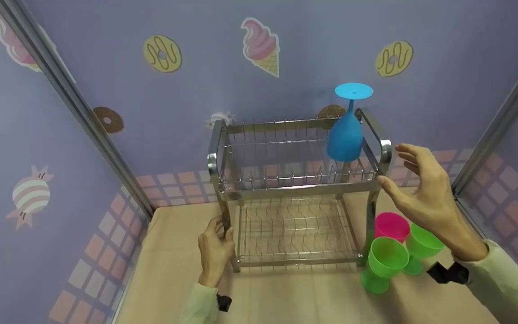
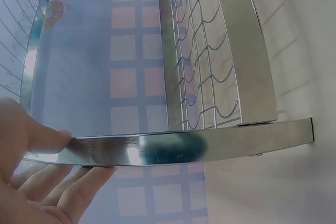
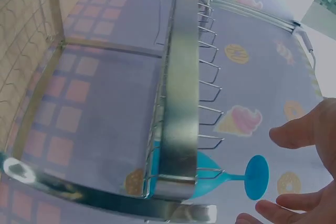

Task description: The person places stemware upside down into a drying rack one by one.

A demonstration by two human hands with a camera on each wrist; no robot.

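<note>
A two-tier metal dish rack [image 1: 295, 191] stands in the middle of the head view. My left hand [image 1: 214, 254] holds its left front leg, with the thumb on one side and the fingers on the other in the left wrist view. Upside down at the right end of the upper tier sits a blue goblet [image 1: 346, 138], its round foot pointing up. My right hand [image 1: 427, 200] is just right of the upper tier, thumb and fingers spread with nothing between them. In the right wrist view, its fingertips appear near the goblet's foot [image 3: 256, 177].
Right of the rack, a pink cup [image 1: 392, 226] and two green goblets [image 1: 388, 257] stand close together on the cloth-covered table [image 1: 169, 252]. The lower wire tier [image 1: 286, 262] holds no dishes. Patterned panels [image 1: 214, 81] close in the back and both sides.
</note>
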